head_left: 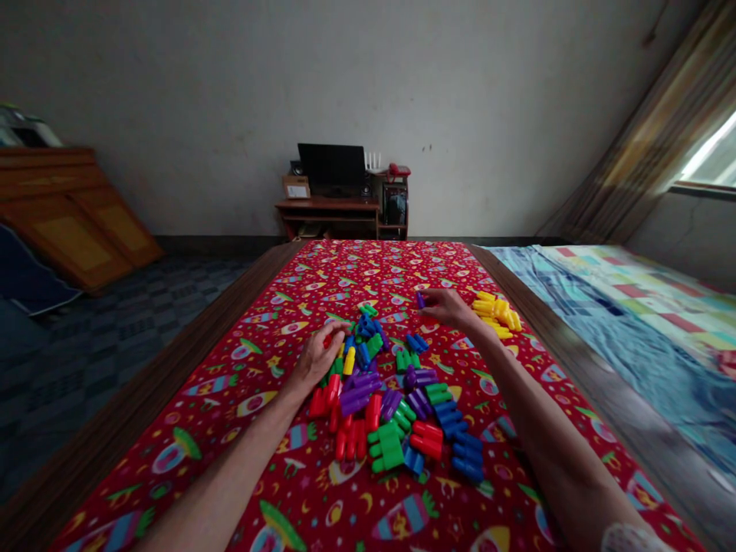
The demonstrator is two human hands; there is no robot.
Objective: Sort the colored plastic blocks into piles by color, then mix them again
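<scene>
A pile of plastic building pieces [396, 406] in red, green, blue, purple and yellow lies on a red patterned cloth [270, 498]. My left hand [318, 354] rests at the pile's left edge, fingers curled over a red piece [327, 340]. My right hand [447, 307] reaches beyond the pile and pinches a small purple piece [420, 300]. A separate group of yellow pieces [497, 313] sits just right of that hand.
The cloth covers a wooden-edged table [143, 399]. A bed with a striped sheet [621, 322] runs along the right. A desk with a dark monitor [339, 195] stands at the far wall. A wooden cabinet [69, 222] is on the left.
</scene>
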